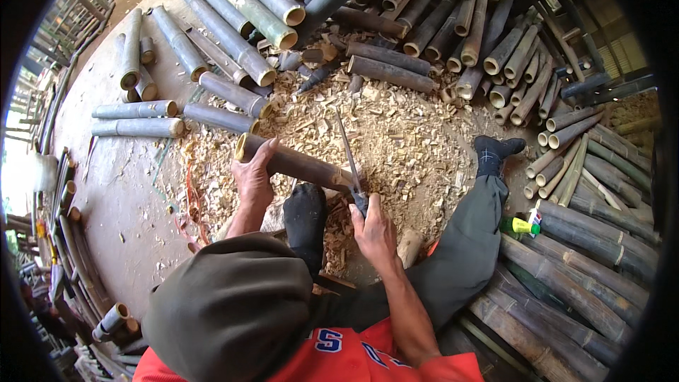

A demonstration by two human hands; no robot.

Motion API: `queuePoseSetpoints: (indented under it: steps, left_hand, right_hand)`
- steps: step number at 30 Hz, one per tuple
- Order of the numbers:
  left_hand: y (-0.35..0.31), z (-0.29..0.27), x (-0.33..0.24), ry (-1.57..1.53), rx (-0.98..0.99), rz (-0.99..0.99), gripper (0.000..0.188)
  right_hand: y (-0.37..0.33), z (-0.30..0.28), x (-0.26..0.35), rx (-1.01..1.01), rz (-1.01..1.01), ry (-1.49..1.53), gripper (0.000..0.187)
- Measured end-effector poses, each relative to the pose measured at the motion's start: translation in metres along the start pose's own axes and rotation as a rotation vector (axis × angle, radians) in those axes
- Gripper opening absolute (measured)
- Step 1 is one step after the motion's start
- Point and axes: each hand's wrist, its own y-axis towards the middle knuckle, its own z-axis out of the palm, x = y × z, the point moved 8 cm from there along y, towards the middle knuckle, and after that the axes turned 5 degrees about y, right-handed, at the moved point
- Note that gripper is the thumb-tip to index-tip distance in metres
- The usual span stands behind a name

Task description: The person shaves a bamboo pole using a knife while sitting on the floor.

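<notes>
My left hand [254,178] is wrapped round the left end of a short, dark bamboo section [304,166], which lies slanted in front of me, its hollow left end showing. In my right hand [375,235] is the dark handle of a long-bladed knife [346,143]. Its narrow blade points up and away from me, crossing near the bamboo's right end. Whether the blade touches the bamboo, I cannot tell. Just below the bamboo is my black-covered foot [305,223], beside a pale piece of wood [274,221] partly hidden behind it.
Wood chips [403,138] cover the ground ahead. Cut bamboo sections [138,127] lie at the left, with longer poles [233,3] beyond. A bamboo stack [580,262] is close on my right, with a green-and-yellow bottle [520,226] on it. My other leg [460,240] stretches out to the right.
</notes>
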Motion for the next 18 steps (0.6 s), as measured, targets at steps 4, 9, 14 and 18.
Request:
queuePoseSetpoints:
  steps: [4,9,14,18]
  left_hand:
    - [0.012,-0.013,0.008,-0.028,0.012,-0.009,0.036]
    - [0.002,0.008,0.002,-0.01,0.165,0.004,0.041]
    - [0.016,-0.036,0.013,0.177,0.16,-0.071,0.054]
    - [0.009,-0.014,0.012,0.167,0.247,-0.05,0.068]
  right_hand:
    - [-0.015,-0.042,0.052,-0.174,-0.229,0.349,0.031]
    - [0.005,0.015,-0.035,0.065,0.139,-0.052,0.04]
    - [-0.007,-0.021,0.024,0.0,-0.034,0.201,0.037]
    - [-0.012,-0.007,-0.007,-0.225,-0.175,0.288,0.031]
